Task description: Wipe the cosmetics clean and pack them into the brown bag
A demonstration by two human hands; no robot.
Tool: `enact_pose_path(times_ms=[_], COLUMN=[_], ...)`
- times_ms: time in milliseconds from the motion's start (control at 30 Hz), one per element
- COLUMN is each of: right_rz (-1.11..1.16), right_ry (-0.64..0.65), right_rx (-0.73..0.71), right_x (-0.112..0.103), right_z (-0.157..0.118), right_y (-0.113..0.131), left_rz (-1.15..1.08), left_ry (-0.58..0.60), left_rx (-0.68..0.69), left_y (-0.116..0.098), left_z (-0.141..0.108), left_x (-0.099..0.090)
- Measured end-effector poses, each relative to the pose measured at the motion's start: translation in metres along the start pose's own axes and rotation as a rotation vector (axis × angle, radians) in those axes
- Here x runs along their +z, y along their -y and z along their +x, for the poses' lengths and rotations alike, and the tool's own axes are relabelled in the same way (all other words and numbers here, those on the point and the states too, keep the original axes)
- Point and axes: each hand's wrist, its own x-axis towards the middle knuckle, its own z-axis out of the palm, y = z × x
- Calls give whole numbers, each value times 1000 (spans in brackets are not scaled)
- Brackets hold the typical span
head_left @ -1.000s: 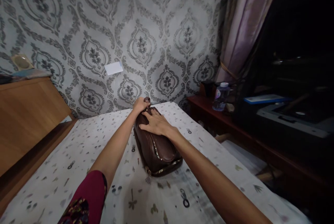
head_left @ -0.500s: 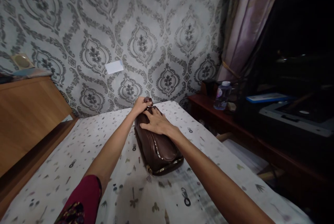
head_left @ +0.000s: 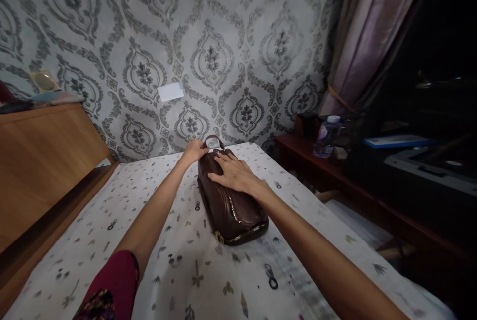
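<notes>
A dark brown leather bag lies on its back on the bed, its top end toward the wall. Gold zippers run along its front pocket and its near end. Its loop handle stands up at the far end. My left hand is closed at the far left corner of the bag, beside the foot of the handle; the exact grip of its fingertips is partly hidden. Flat across the bag's upper front rests my right hand, fingers spread and thumb out to the left.
A patterned white sheet covers the bed. A wooden headboard rises at left with cloth on top. Along the right runs a dark red table with a clear bottle and a blue-edged flat object. Papered wall stands behind.
My left hand has moved off the handle, down and left to the bag's corner, and the handle now shows as a raised loop. My right hand stays flat on the bag. The view has shifted slightly.
</notes>
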Motion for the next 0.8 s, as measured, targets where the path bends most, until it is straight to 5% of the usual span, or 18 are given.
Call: enact_pose_path(times_ms=[500,800], right_rz=[-6,-50], right_ry=[-60,-54], right_rx=[-11,48], right_x=[4,6], right_z=[0,-18], right_y=[1,4], left_rz=[220,111], left_ry=[-26,-4], left_rx=[81,94], left_y=[-36,-54], left_z=[-32,-2], left_x=[-10,12])
